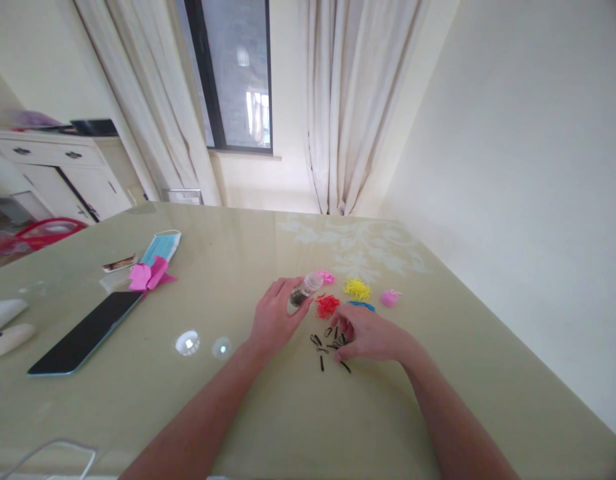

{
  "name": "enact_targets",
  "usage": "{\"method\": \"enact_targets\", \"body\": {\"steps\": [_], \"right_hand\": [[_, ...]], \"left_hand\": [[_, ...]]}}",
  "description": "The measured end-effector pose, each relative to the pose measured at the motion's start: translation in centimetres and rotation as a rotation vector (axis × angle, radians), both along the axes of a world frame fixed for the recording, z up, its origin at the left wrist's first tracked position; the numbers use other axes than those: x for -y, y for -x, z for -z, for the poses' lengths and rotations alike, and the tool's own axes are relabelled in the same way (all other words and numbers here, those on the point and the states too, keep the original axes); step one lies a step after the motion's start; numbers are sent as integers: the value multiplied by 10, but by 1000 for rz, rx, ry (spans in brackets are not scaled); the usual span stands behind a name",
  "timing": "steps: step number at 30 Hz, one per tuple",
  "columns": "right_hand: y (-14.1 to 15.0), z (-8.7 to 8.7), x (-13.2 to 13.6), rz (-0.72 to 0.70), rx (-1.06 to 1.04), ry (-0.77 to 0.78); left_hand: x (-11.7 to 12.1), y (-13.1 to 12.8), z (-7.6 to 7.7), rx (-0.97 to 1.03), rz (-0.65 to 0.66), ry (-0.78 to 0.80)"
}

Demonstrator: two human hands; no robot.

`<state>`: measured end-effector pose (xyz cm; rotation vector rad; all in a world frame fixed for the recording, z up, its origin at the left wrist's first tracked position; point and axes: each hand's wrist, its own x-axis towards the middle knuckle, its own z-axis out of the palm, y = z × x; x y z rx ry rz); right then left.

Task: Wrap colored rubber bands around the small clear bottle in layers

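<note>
My left hand (275,317) grips a small clear bottle (305,291), tilted, with dark bands inside it. My right hand (365,333) rests on the table with fingers curled, pinching among several small black elastic bands (322,345) scattered on the glass. What the fingertips hold is too small to make out. Just beyond the hands lie little heaps of bands: red (327,305), yellow (357,289), blue (362,305) and two pink ones (328,277) (390,297).
A dark tablet (85,332) lies at left on the olive glass table (238,413). Behind it are a pink paper bow (149,275), a blue face mask (161,247) and a small packet (119,263). White objects (5,333) sit at the left edge. A wall runs along the right.
</note>
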<state>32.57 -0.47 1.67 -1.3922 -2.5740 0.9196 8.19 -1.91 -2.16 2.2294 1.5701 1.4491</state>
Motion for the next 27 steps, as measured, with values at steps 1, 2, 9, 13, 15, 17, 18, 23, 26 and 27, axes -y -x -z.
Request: {"method": "enact_targets", "body": {"steps": [1,2,9,13,15,17,18,23,26,27], "right_hand": [[-1,-2,1,-33,-7,21],[-3,-3,1,-62,-12,43],[-4,-4,3,-59,14,93],[0,-3,2,-49,-100,125],[-1,-3,0,-26,-119,83],[-2,-1,-1,1,-97,73],[-1,1,-1,9,-90,94],[8,4,1,-15,-190,236],[8,0,2,-13,-193,163],[7,-1,2,-14,-166,135]], "left_hand": [[0,0,0,0,0,-1],[0,0,0,1,2,-3],[0,-1,-1,-4,5,2],[0,0,-1,-11,9,0],[0,0,0,-9,12,-1],[-1,0,0,-5,12,2],[-1,0,0,-5,12,4],[-1,0,1,-18,15,-9],[-1,0,0,-12,6,-15],[-1,0,0,-11,3,-14]]}}
